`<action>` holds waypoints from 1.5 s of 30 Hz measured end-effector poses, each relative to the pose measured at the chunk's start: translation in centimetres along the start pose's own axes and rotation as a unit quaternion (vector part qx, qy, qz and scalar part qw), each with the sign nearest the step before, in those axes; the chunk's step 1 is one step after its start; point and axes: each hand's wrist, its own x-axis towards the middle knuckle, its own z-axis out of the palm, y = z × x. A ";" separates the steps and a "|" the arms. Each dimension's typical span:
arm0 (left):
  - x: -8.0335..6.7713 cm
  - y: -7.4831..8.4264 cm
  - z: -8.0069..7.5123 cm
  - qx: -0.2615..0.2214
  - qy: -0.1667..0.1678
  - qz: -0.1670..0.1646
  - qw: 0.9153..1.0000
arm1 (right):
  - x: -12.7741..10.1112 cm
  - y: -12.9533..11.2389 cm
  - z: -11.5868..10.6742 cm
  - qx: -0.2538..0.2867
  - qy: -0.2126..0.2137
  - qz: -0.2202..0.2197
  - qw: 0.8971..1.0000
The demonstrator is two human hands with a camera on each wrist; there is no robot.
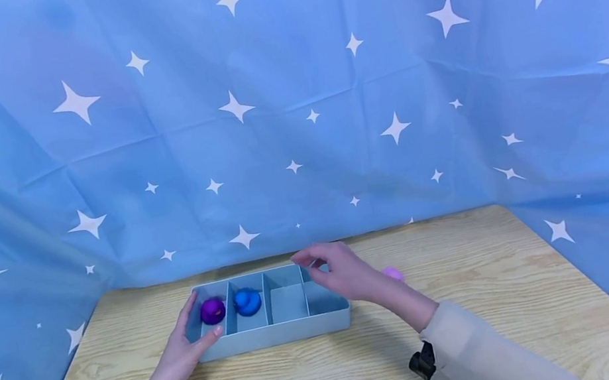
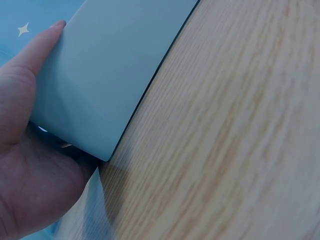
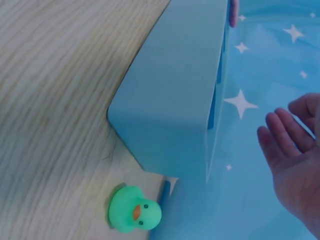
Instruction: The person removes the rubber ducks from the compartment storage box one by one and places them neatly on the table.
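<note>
We note pale blue plastic divided tray point(image 1: 280, 334) at worktop point(image 1: 486, 334) centre. Left hand point(image 1: 178, 359) at tray's 9 o'clock end, grip clamped on wall. Right hand point(image 1: 342, 271) hovers over 3 o'clock end, fingers apart, holding nothing. Purple rubber duck point(image 1: 212, 310), blue rubber duck point(image 1: 247, 301) in leftmost compartments. Green rubber duck point(image 3: 134, 210) beside tray.

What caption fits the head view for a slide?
Left hand holds a divided tray with a purple duck and blue duck; right hand hovers open above it.
</note>
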 end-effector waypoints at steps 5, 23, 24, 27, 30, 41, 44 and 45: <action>-0.1 -0.1 0.0 0.000 0.000 -0.002 1.000 | 0.5 -0.8 0.6 0.015 -0.010 0.015 1.000; 0.0 0.0 0.0 0.010 -0.002 -0.008 1.000 | 1.9 -1.6 2.6 0.029 -0.036 0.026 0.999; 0.0 0.1 -0.1 0.009 -0.002 -0.008 1.000 | 1.9 -1.7 2.8 0.032 -0.038 0.024 0.998; -0.1 0.0 -0.1 0.008 0.000 -0.007 1.000 | 2.1 -1.8 3.4 0.033 -0.048 0.026 0.998; -0.2 0.0 -0.1 0.007 0.000 -0.006 1.000 | 2.3 -1.9 4.0 0.025 -0.056 0.034 0.998; -0.1 -0.3 0.0 0.002 -0.002 -0.012 1.000 | 3.3 -2.1 6.2 0.022 -0.073 0.035 0.996; 0.0 -0.2 0.0 -0.001 -0.003 -0.007 1.000 | 4.0 -2.3 6.8 0.009 -0.084 0.040 0.996; 0.0 -0.2 0.0 -0.003 -0.003 -0.005 1.000 | 4.3 -2.3 7.0 0.002 -0.088 0.042 0.995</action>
